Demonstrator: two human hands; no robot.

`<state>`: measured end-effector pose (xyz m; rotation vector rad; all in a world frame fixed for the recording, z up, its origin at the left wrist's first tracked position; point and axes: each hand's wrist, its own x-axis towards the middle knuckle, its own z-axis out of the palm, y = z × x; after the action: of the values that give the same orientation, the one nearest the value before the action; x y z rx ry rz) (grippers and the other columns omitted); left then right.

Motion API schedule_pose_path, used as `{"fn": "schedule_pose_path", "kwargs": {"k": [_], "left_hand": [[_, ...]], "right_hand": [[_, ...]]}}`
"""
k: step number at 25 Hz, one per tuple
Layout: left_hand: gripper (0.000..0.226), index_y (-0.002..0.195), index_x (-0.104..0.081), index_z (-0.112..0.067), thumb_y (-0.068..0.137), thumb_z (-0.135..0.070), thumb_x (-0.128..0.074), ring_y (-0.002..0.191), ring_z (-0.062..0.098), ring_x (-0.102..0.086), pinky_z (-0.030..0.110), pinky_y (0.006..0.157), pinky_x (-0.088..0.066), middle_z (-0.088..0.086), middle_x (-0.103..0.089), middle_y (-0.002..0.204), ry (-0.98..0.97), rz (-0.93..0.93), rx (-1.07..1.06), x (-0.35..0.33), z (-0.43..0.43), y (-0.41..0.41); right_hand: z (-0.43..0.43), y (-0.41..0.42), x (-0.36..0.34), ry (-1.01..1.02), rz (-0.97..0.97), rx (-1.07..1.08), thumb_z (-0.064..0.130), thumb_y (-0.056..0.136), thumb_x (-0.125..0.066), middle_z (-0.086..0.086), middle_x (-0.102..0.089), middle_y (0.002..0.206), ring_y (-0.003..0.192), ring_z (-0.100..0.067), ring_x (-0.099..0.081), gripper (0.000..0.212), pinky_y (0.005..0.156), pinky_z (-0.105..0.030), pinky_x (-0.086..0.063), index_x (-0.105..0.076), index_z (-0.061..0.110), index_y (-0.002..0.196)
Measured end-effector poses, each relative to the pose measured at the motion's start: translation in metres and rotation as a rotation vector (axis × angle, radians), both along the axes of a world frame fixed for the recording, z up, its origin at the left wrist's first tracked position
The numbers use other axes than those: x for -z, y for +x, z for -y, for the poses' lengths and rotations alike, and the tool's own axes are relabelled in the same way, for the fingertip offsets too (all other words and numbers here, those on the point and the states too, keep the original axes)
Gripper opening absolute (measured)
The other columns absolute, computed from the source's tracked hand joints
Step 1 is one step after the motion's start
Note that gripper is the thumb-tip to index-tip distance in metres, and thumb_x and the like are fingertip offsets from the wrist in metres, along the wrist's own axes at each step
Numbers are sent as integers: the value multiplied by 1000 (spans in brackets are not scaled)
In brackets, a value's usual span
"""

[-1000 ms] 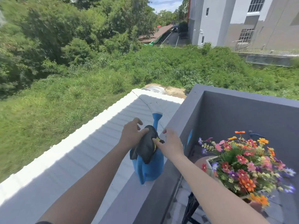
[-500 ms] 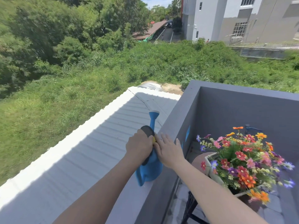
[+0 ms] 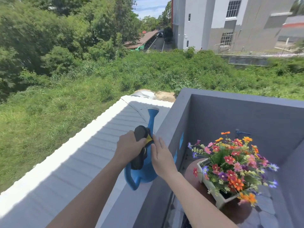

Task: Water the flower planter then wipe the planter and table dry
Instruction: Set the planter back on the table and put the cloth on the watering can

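On the grey balcony ledge a blue plastic watering can is stood, with its spout pointed away. A dark cloth draped over its top is gripped by the left hand, whose fingers are curled round it. The right hand is laid flat against the can's side with straight fingers. The can is judged rigid, smooth and heavier if filled, and best taken by the looped handle at its near end. The flower planter is set on the round table, well to the right. No writing can be read.

Sunlit grey parapet wall overlooks a white corrugated roof, overgrown grass and pale buildings.
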<state>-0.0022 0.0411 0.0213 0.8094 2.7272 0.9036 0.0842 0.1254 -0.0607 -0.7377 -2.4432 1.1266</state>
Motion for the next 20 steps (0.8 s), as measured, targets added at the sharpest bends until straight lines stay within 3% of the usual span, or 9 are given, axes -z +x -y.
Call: {"fn": "schedule_pose_path", "kwargs": {"k": [4, 10, 15, 20], "left_hand": [[31, 87, -56, -10, 81, -39, -63, 66, 14, -50, 25, 52, -35, 2, -56, 75, 162, -86, 88, -64, -25, 29], [31, 91, -59, -8, 83, -38, -64, 83, 26, -57, 29, 66, -37, 7, -61, 82, 335, -85, 257, -115, -98, 115], [32, 85, -61, -7, 80, -38, -65, 84, 28, -61, 37, 72, -47, 9, -66, 81, 402, 44, 397, -97, -176, 231], [33, 85, -60, -7, 81, -40, -63, 85, 29, -61, 34, 71, -45, 9, -67, 84, 310, 149, 484, -30, -240, 340]], "right_hand": [[-27, 29, -64, 70, -204, 121, 33, 102, -21, 5, -13, 161, 149, -8, -7, 53, 120, -25, -8, -16, 20, 153], [-95, 128, -128, 253, -236, 310, 32, 102, -23, 7, -8, 162, 149, -9, -2, 52, 121, -39, -12, -18, 21, 152], [-156, 264, -126, 315, -99, 454, 34, 102, -20, 8, -3, 162, 149, -10, 2, 52, 120, -39, -7, -18, 26, 152], [-203, 381, -60, 237, 50, 550, 34, 102, -18, 7, -4, 162, 149, -10, 2, 51, 120, -40, -6, -15, 27, 152]]}}
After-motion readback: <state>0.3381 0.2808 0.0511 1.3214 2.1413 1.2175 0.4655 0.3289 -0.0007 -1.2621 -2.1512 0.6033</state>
